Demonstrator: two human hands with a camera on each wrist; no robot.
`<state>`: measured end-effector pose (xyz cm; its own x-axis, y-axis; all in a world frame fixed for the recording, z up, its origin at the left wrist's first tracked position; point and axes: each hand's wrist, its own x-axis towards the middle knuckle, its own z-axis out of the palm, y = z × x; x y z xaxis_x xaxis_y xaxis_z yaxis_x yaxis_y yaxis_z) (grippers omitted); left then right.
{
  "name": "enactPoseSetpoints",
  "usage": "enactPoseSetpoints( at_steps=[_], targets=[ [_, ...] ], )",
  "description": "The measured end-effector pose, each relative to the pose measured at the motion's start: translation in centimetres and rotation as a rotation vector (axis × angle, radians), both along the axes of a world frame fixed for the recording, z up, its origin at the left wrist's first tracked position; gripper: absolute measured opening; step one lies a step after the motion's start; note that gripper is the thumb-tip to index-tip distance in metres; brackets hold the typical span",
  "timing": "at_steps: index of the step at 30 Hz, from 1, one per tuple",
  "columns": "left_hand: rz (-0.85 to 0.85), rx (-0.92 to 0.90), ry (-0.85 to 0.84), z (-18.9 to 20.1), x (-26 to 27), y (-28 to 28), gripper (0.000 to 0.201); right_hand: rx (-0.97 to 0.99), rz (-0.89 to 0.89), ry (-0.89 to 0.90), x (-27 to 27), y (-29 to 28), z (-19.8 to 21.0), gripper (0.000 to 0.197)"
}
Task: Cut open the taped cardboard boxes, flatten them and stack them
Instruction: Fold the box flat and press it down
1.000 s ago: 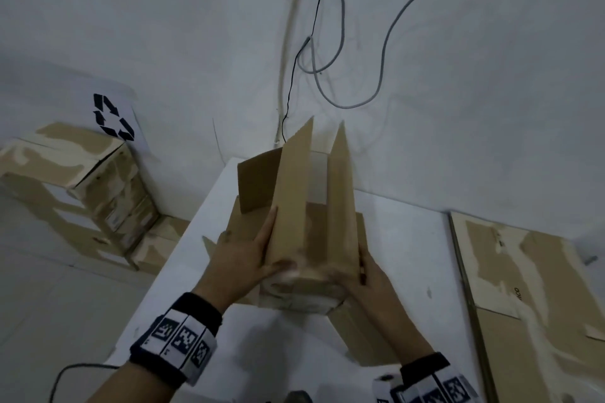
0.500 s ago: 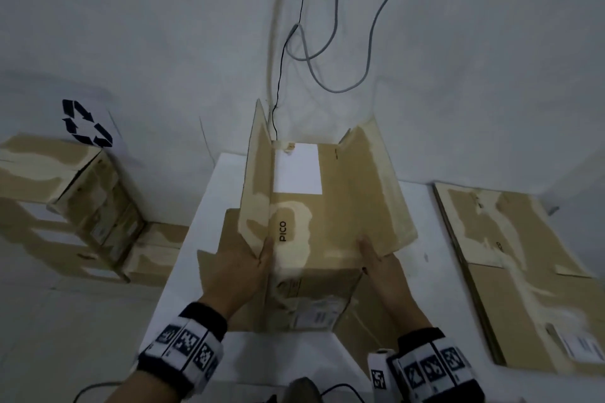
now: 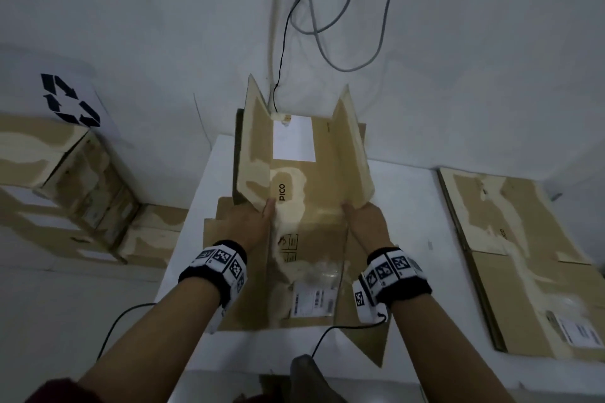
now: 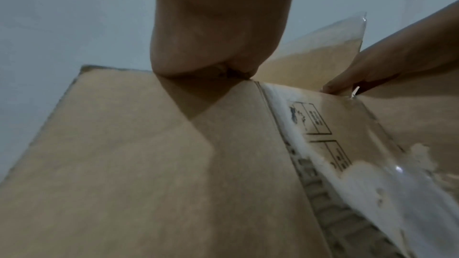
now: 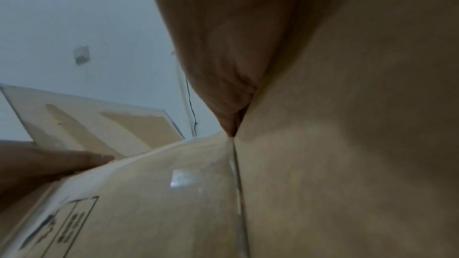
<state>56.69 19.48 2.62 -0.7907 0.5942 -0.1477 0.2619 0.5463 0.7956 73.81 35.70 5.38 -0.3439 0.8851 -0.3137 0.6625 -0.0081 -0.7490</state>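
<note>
A brown cardboard box marked PICO lies opened out on the white table. Its left flap and right flap still stand up and lean outward. My left hand holds the base of the left flap, thumb on the inner face and fingers hidden behind it. My right hand holds the right flap the same way. In the left wrist view my palm rests on a side panel. The right wrist view shows my palm against the cardboard.
A stack of flattened boxes lies on the table at the right. Taped boxes are piled on the floor at the left, under a recycling sign. Cables hang on the wall behind.
The two flaps, close together and upright a second ago, have been spread apart. The box has come down flatter and nearer to me on the table.
</note>
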Motion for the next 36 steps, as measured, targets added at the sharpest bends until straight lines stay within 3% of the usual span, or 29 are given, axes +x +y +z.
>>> enactPoseSetpoints(
  at_steps=[2, 4, 5, 8, 10, 12, 15, 18, 20, 23, 27, 30, 36],
  targets=[
    [-0.008, -0.026, -0.038, -2.1, -1.1, 0.6, 0.076, -0.005, 0.036, -0.064, -0.7, 0.4, -1.3, 0.044],
    [-0.004, 0.036, -0.160, -3.3, -1.9, 1.1, 0.043, 0.078, 0.056, -0.155, -1.4, 0.8, -2.2, 0.043],
    [0.020, 0.056, -0.195, -3.7, -2.3, 1.2, 0.037, 0.157, 0.074, -0.219, -1.5, 1.2, -2.6, 0.043],
    [0.077, 0.028, -0.251, -4.8, -3.4, 1.6, 0.039, 0.482, 0.170, -0.401, -1.4, 2.6, -3.6, 0.038],
    [0.133, -0.025, -0.200, -5.1, -3.9, 1.4, 0.048, 0.589, 0.151, -0.390, -0.6, 3.5, -3.9, 0.032],
    [0.185, -0.051, -0.193, -7.1, -4.5, 1.2, 0.064, 0.530, 0.087, -0.322, 0.4, 4.3, -6.0, 0.027],
    [0.237, -0.039, -0.187, -9.7, -4.4, 0.5, 0.054, 0.341, -0.026, -0.243, 2.0, 4.3, -10.0, 0.050],
    [0.371, -0.078, -0.159, -10.6, -3.3, 0.2, 0.067, 0.315, -0.082, -0.305, 2.9, 2.8, -12.9, 0.065],
    [0.401, -0.130, 0.073, -11.4, -1.4, -0.5, 0.068, 0.426, 0.006, -0.390, 3.8, 0.5, -14.6, 0.061],
    [0.081, -0.165, 0.370, -13.7, 2.9, -2.9, 0.061, 0.600, 0.174, -0.349, 5.5, -4.2, -16.9, 0.046],
    [-0.323, -0.274, 0.477, -16.6, 7.0, -6.8, 0.058, 0.518, 0.371, -0.252, 6.6, -9.3, -18.3, 0.055],
    [-0.422, -0.356, 0.514, -16.7, 7.3, -7.5, 0.059, 0.509, 0.413, -0.345, 6.7, -10.2, -18.5, 0.060],
    [-0.416, -0.411, 0.501, -16.4, 7.4, -7.0, 0.062, 0.482, 0.465, -0.445, 6.4, -9.8, -18.3, 0.059]
  ],
)
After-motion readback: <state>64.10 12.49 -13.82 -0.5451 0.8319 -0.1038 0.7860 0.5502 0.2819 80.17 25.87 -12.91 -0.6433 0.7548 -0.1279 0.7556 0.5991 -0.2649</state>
